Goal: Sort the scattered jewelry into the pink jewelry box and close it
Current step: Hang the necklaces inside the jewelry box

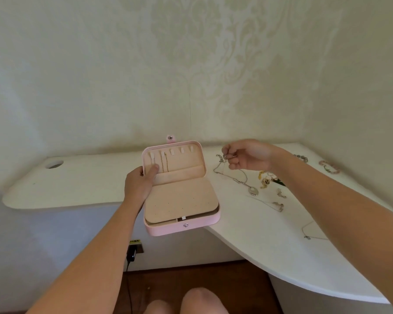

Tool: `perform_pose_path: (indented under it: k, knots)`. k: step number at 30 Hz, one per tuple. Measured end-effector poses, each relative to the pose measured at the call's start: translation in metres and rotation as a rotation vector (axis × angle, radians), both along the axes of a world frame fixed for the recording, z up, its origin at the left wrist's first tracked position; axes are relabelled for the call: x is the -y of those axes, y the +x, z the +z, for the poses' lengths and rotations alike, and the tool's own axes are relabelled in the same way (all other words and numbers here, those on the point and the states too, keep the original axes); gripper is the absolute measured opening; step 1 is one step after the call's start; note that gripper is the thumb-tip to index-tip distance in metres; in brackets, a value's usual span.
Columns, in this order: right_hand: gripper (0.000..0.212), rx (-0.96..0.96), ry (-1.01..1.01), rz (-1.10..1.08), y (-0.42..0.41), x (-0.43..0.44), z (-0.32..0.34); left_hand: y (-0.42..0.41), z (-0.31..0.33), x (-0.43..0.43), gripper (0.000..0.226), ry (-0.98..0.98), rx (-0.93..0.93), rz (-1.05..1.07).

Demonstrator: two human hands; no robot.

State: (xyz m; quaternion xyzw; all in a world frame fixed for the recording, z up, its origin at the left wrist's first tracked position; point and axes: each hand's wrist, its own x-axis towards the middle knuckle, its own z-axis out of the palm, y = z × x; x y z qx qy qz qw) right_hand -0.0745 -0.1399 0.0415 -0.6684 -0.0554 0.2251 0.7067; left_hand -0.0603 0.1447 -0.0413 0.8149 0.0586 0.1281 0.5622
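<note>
The pink jewelry box [210, 217] lies open at the table's front edge, lid upright, beige lining showing. A thin gold chain [164, 163] hangs from a hook inside the lid. My left hand [139, 183] grips the lid's left edge, thumb pressed on the lining. To the right of the box, my right hand [247, 155] pinches one end of a silver necklace [233, 175]. That chain trails down to an oval pendant [254, 191] lying on the table.
More jewelry lies on the white table [270, 245] to the right: gold pieces [266, 177], small silver pieces [279, 203], a thin chain [310, 232], beaded bracelets [329, 166] near the wall. A round hole [53, 164] is at the far left. A plug and cable [131, 254] hang below.
</note>
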Motion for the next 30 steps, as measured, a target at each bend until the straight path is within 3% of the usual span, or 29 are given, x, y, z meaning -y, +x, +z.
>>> perform_pose_path:
  k: [6,10,19,30]
  knots:
    - [0.008,0.027,0.014,0.049,-0.014,0.012,0.029,-0.001,0.000,0.000,0.041,0.047,-0.008,0.001]
    - [0.017,0.121,-0.107,0.040,-0.028,0.019,0.052,-0.005,0.002,0.008,0.037,0.094,-0.029,-0.021]
    - [0.022,0.298,-0.159,0.046,-0.054,0.019,0.096,-0.019,0.001,0.031,0.039,0.079,-0.022,-0.031]
    - [0.021,0.400,-0.046,0.120,-0.057,0.007,0.119,-0.021,-0.002,0.037,0.036,0.119,-0.011,-0.025]
